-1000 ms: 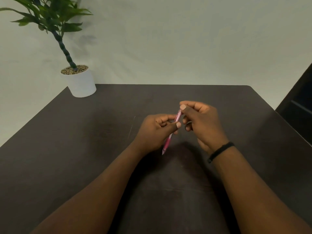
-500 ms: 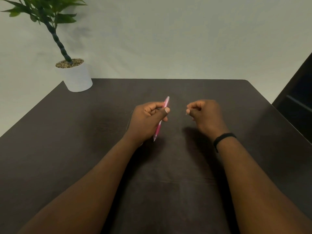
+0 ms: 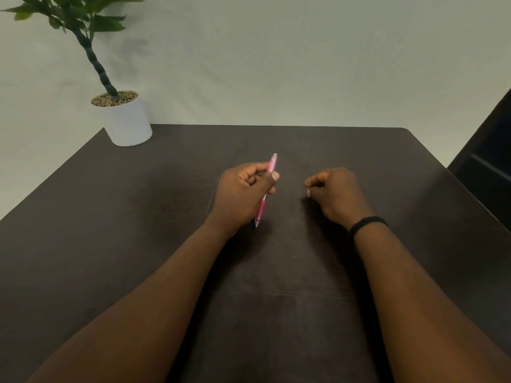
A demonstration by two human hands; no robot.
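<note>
My left hand (image 3: pixel 243 194) grips a pink pen (image 3: pixel 261 210) between thumb and fingers above the middle of the dark table (image 3: pixel 138 217). The pen is tilted, its pale top end pointing away from me and its tip down near the tabletop. My right hand (image 3: pixel 336 193) sits to the right of the pen, apart from it, fingers curled in with the thumb against them. I see nothing in it. A black band (image 3: pixel 366 223) circles the right wrist.
A white pot (image 3: pixel 128 124) with a green plant (image 3: pixel 83 26) stands at the table's far left corner. A dark piece of furniture (image 3: pixel 486 167) rises past the right edge. A pale wall lies behind.
One second ago both hands were together on the pen. My right hand let go and moved right, curled. My left hand keeps the pen, shifted slightly left.
</note>
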